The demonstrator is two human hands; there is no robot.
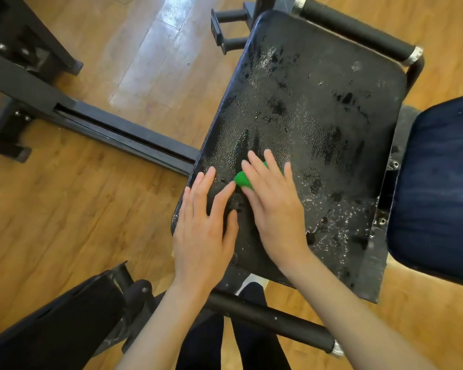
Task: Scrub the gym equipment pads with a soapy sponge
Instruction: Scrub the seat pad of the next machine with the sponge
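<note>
1. Sponge [242,179], bright green, lies on the lower left part of the black seat pad [318,124], mostly hidden under the right hand [271,206]; only its left end and a sliver between the fingers show.
2. Right hand lies palm-down over the sponge with fingers nearly straight and spread, pressing it onto the pad rather than wrapping round it.
3. Left hand [205,231] rests flat on the pad's near left edge, fingers straight and slightly fanned, grasping nothing; its index fingertip lies just beside the sponge's left end.
4. Seat pad is wet across most of its surface, covered with fine beads and patches of white suds, thickest toward the lower right corner.
5. Padded black handles flank the seat: one [358,30] along the far right edge with silvery tape at its end, another [273,321] below the near edge.
6. Dark blue backrest pad [439,188] stands just to the right of the seat.
7. Black steel frame rail [104,129] runs across the wooden floor [78,209] to the left.
8. Person's dark trouser legs [251,329] show at the bottom, between the forearms.
</note>
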